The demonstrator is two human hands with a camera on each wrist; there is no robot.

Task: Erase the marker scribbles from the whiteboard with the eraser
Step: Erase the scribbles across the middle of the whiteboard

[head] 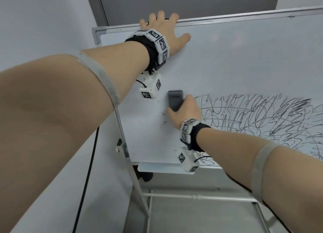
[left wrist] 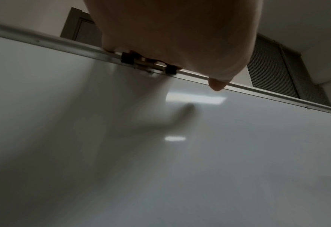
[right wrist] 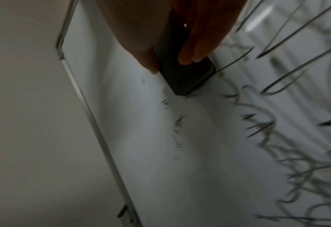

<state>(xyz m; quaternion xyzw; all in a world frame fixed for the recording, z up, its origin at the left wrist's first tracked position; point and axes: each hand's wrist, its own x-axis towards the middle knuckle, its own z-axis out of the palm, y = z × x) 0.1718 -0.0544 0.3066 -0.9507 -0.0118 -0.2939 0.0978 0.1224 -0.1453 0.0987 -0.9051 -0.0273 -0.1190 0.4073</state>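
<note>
The dark eraser (head: 175, 100) lies flat against the whiteboard (head: 244, 61), toward its left edge at mid-height, touching the left fringe of the black scribbles (head: 262, 119). The right hand (head: 187, 111) grips it; only the right wrist view shows how, thumb on one long side and fingertips (right wrist: 190, 58) on its back. The scribbles fill the lower right of the board, with faint flecks (right wrist: 177, 122) below the eraser. The left hand (head: 164, 33) rests on the top edge near the left corner, fingers hooked over the frame (left wrist: 44, 42), thumb spread on the surface. The left wrist view alone shows a small black clip (left wrist: 126, 57) on the frame under that hand.
</note>
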